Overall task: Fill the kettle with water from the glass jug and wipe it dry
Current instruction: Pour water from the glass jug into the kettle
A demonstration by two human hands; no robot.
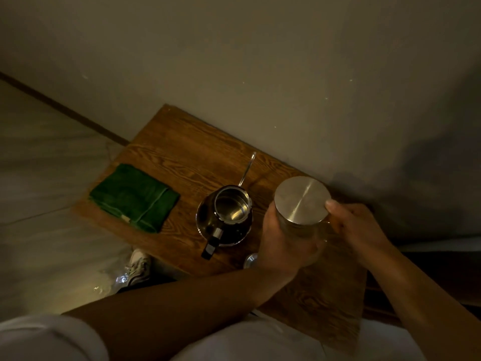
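A steel kettle (224,217) stands open on the wooden table (182,162), its thin spout pointing to the far side and its black handle toward me. To its right is the glass jug (303,227) with a round metal lid (302,199). My left hand (281,238) wraps the jug's body from the left. My right hand (356,225) grips the jug's handle, thumb touching the lid's edge. A folded green cloth (134,198) lies at the table's left end. A small round metal piece (250,259), perhaps the kettle's lid, peeks out by my left wrist.
The table stands against a plain wall (260,61). A pale floor (39,165) lies to the left, with a shoe (136,267) below the table's near edge. The light is dim.
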